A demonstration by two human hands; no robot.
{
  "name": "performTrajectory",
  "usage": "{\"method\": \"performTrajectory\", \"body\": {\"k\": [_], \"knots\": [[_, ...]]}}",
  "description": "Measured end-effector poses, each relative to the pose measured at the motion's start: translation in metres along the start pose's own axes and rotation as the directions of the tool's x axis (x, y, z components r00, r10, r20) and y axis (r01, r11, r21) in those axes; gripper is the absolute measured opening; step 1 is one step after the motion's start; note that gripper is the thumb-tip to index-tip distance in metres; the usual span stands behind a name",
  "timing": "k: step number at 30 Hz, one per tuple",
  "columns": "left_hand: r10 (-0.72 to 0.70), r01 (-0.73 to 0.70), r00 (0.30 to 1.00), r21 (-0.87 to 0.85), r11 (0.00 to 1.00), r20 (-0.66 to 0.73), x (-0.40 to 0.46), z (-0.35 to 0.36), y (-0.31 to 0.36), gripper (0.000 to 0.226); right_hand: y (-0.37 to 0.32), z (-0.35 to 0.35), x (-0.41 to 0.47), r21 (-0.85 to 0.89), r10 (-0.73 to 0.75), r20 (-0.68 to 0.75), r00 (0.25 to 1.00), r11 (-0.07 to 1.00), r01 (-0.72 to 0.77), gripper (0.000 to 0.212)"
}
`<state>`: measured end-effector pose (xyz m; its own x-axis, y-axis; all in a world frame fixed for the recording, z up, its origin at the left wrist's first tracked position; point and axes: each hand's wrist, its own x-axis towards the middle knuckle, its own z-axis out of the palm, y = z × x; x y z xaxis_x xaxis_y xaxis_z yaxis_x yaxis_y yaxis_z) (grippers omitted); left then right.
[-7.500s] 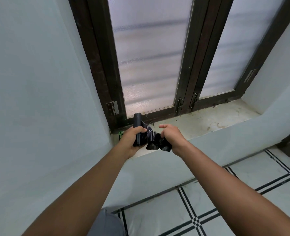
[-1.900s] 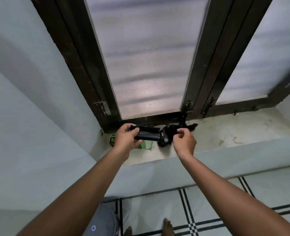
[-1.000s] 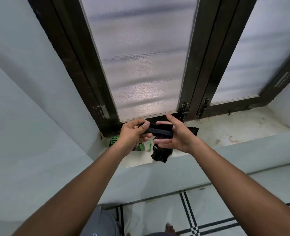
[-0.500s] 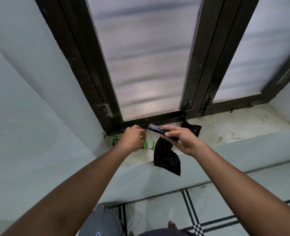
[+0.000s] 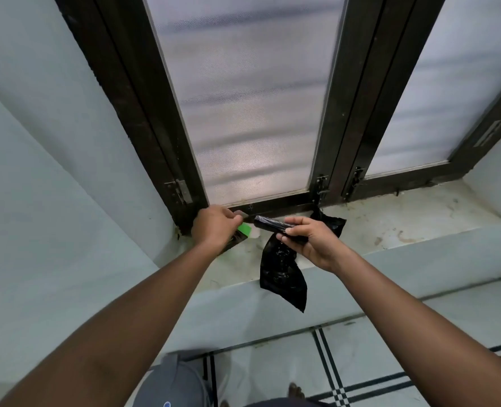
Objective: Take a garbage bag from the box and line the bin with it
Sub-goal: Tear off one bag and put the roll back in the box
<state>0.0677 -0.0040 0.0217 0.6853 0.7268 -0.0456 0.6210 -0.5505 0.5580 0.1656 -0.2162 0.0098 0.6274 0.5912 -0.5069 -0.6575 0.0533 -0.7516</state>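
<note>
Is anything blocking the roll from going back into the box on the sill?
Only the left hand, which covers the green box. The right hand holds the roll of bags beside it, one garbage bag hanging loose.

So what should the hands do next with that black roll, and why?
Probably slide the roll back into the green box. The right hand grips the roll with one loose black bag hanging below it, and the left hand is on the box on the sill, seemingly holding it ready. No bin is in view, so lining likely comes after.
</note>
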Motion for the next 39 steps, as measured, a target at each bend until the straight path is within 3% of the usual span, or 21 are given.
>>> {"method": "performTrajectory", "body": {"k": [4, 7, 9, 11, 14, 16, 18, 20, 22, 24, 25, 26, 29, 31, 34, 39], "knots": [[-0.116, 0.13, 0.991, -0.341, 0.931, 0.06, -0.001, -0.018, -0.007, 0.027, -0.015, 0.015, 0.004, -0.151, -0.027, 0.041, 0.999, 0.988, 0.033, 0.029], [-0.104, 0.131, 0.991, -0.413, 0.901, 0.087, -0.007, -0.021, -0.015, 0.038, -0.028, 0.032, 0.005, -0.217, -0.07, 0.1, 0.993, 0.972, 0.09, 0.027], [-0.064, 0.094, 0.995, -0.459, 0.884, 0.081, -0.012, -0.021, -0.019, 0.039, -0.035, 0.043, 0.004, -0.367, -0.103, 0.144, 0.984, 0.918, 0.15, 0.023], [-0.023, 0.059, 0.997, -0.494, 0.867, 0.079, -0.017, -0.021, -0.021, 0.047, -0.041, 0.054, 0.003, -0.633, -0.161, 0.169, 0.972, 0.739, 0.232, 0.022], [0.041, 0.015, 0.995, -0.529, 0.848, 0.094, -0.021, -0.021, -0.026, 0.065, -0.047, 0.077, 0.0, -0.886, -0.273, 0.214, 0.938, 0.35, 0.304, 0.027], [0.076, -0.014, 0.992, -0.522, 0.853, 0.097, -0.023, -0.021, -0.029, 0.065, -0.046, 0.094, 0.0, -0.906, -0.335, 0.274, 0.902, 0.226, 0.359, 0.029], [0.1, -0.033, 0.99, -0.532, 0.846, 0.097, -0.023, -0.022, -0.032, 0.063, -0.042, 0.105, 0.002, -0.898, -0.297, 0.335, 0.894, 0.185, 0.398, 0.036], [0.12, -0.055, 0.989, -0.552, 0.832, 0.081, -0.024, -0.022, -0.034, 0.061, -0.038, 0.108, 0.006, -0.898, -0.286, 0.333, 0.898, 0.196, 0.395, 0.04], [0.101, -0.051, 0.993, -0.573, 0.818, 0.056, -0.025, -0.022, -0.037, 0.066, -0.039, 0.105, 0.01, -0.891, -0.412, 0.239, 0.879, 0.266, 0.367, 0.033], [0.07, -0.021, 0.996, -0.593, 0.805, 0.06, -0.027, -0.022, -0.041, 0.076, -0.038, 0.099, 0.018, -0.928, -0.492, 0.155, 0.856, 0.224, 0.297, 0.039], [0.065, -0.013, 0.996, -0.591, 0.807, 0.067, -0.028, -0.021, -0.042, 0.078, -0.036, 0.097, 0.021, -0.946, -0.458, 0.126, 0.88, 0.212, 0.245, 0.048], [0.073, -0.022, 0.995, -0.576, 0.817, 0.066, -0.029, -0.021, -0.044, 0.073, -0.033, 0.093, 0.026, -0.943, -0.377, 0.086, 0.922, 0.268, 0.198, 0.057], [0.136, -0.122, 0.991, -0.437, 0.891, 0.001, -0.027, -0.019, -0.05, 0.038, -0.023, 0.09, 0.036, -0.66, 0.013, 0.032, 0.999, 0.751, 0.011, 0.057], [0.163, -0.147, 0.987, -0.393, 0.908, 0.007, -0.027, -0.022, -0.051, 0.042, -0.022, 0.09, 0.038, -0.481, 0.063, 0.109, 0.992, 0.877, -0.003, 0.04], [0.222, -0.187, 0.973, -0.345, 0.92, 0.064, -0.027, -0.025, -0.053, 0.067, -0.026, 0.093, 0.039, -0.514, 0.009, 0.23, 0.973, 0.85, 0.114, 0.029], [0.193, -0.212, 0.977, -0.395, 0.894, -0.087, -0.025, -0.021, -0.055, 0.018, -0.033, 0.107, 0.036, -0.608, 0.07, 0.324, 0.944, 0.779, 0.151, 0.03]]}}
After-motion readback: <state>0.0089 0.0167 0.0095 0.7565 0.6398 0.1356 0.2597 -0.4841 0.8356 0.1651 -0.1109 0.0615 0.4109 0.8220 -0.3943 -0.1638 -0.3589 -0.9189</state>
